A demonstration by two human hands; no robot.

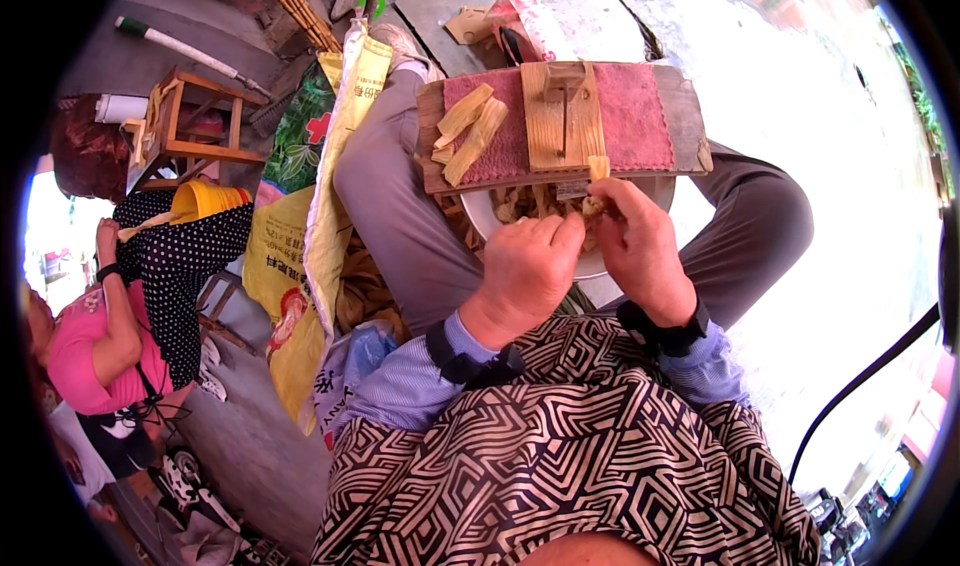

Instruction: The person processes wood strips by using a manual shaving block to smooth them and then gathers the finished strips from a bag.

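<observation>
A: From my end of the link, how do the hands stand?

B: I see both just below the weathered brown wooden board. The right hand has thumb and forefinger nearly together on a small, crumpled, pale-yellow fibrous piece, the other fingers bent. The left hand is curled into a loose fist beside it; I cannot tell whether it grips anything.

A: And the flat pale-yellow strip?

B: It shows at the board's near edge, just above the fingertips, by the lower end of the light wooden block. I can't make out whether it joins the pinched piece. The round white basin lies beneath, with more pale bits inside.

A: How would I handle it well?

B: It looks dry and apt to split, so I'd favour a light fingertip pinch, thumbs close together, pulling along the grain. I'd mind the thin dark rod on the block, too: knuckles belong well below it.
</observation>
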